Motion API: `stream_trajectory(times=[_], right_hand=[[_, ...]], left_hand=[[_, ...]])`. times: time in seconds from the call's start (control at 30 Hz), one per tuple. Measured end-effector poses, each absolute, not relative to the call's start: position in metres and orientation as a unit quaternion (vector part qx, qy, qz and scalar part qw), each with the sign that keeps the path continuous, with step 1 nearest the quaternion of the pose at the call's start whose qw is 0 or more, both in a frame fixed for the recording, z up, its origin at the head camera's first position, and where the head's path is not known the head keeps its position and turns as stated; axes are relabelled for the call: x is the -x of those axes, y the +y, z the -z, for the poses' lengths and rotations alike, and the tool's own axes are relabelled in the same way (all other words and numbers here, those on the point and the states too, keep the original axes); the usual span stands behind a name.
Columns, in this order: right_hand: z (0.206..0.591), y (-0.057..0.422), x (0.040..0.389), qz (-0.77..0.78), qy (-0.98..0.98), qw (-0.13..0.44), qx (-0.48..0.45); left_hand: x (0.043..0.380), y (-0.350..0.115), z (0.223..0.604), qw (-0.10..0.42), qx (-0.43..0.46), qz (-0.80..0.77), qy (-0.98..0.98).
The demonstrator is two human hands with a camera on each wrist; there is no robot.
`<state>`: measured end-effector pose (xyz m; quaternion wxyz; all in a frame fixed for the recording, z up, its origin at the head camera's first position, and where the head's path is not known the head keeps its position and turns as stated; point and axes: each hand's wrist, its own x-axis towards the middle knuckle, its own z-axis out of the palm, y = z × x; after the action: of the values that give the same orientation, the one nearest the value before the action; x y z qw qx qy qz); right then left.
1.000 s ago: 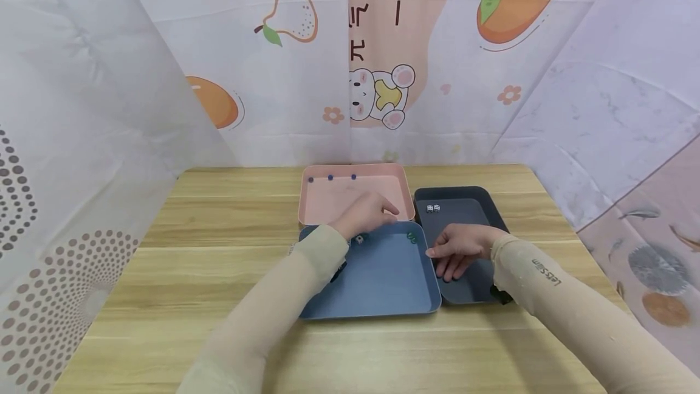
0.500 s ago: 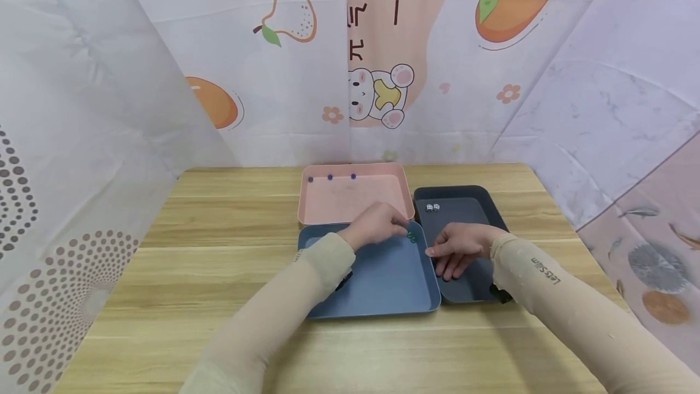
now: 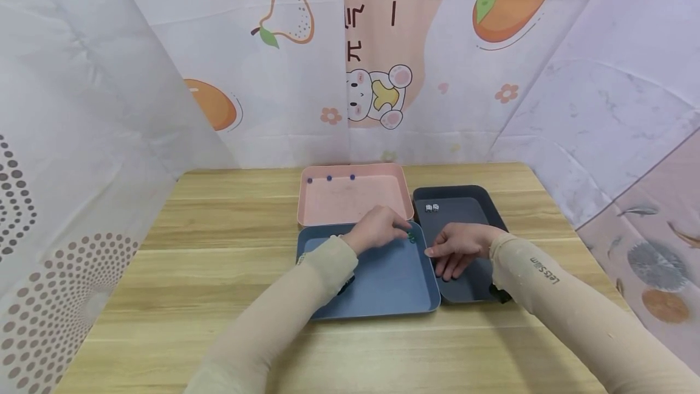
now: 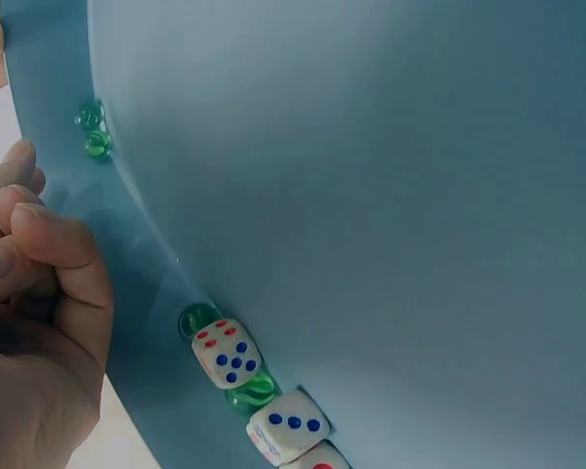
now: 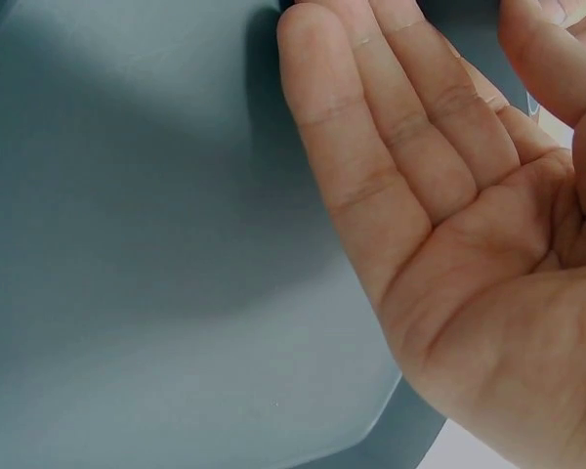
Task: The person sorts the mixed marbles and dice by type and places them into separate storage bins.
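Note:
My left hand (image 3: pixel 380 227) is over the far edge of the blue tray (image 3: pixel 377 290), fingers bent and no object visible in them. Two green marbles (image 4: pixel 95 130) lie by the tray wall just past its fingertips. Nearer the left wrist, more green marbles (image 4: pixel 252 391) and white dice (image 4: pixel 288 427) sit along the same wall. My right hand (image 3: pixel 462 248) reaches into the dark grey tray (image 3: pixel 470 297), its thumb at the blue tray's right rim. Its fingers (image 5: pixel 356 127) look nearly straight in the right wrist view; what lies beneath their tips is mostly hidden.
A pink tray (image 3: pixel 377 193) adjoins the blue tray's far side, with dark blue beads (image 3: pixel 329 178) along its back. White dice (image 3: pixel 432 207) lie at the far end of the dark grey tray. A printed curtain (image 3: pixel 306 78) rises behind the wooden table (image 3: pixel 229 248).
My left hand has moved right and slightly nearer me, from the pink tray's edge to beside the two green marbles. The right hand has stayed in place.

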<state>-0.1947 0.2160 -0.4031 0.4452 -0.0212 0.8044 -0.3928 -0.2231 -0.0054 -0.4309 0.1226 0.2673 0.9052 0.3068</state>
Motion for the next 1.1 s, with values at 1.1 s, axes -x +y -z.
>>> stream_trajectory(times=[1.1], right_hand=[[0.403, 0.216, 0.194, 0.396, 0.802, 0.446, 0.022]], left_hand=[[0.22, 0.017, 0.452, 0.089, -0.293, -0.219, 0.927]])
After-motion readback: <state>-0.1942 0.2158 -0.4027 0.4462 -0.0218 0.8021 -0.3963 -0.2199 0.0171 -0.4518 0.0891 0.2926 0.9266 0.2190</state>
